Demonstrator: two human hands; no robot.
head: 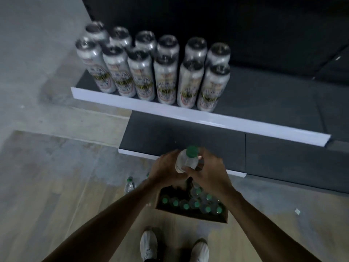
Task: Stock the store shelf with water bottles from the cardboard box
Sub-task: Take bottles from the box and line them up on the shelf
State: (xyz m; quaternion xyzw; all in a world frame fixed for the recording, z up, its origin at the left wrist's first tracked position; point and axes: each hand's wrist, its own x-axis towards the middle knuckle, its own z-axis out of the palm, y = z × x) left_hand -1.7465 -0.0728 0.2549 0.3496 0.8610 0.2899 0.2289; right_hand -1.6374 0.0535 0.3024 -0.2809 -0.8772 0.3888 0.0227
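Clearly both hands, left hand (pixel 166 167) and right hand (pixel 205 171), clamped the clear green-capped plastic water bottle (pixel 187 161); it seemed light, slippery, best held mid-body, with the brown cardboard box (pixel 217 218) at six o'clock.

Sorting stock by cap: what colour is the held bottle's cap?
Green cap on the water bottle, clearest in the head view.

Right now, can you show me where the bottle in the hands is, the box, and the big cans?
water bottle (pixel 186 161), head view, on its clear body below the green cap
cardboard box (pixel 211 216), head view, on its near wall
cans (pixel 166 80), head view, on a front-row can's label
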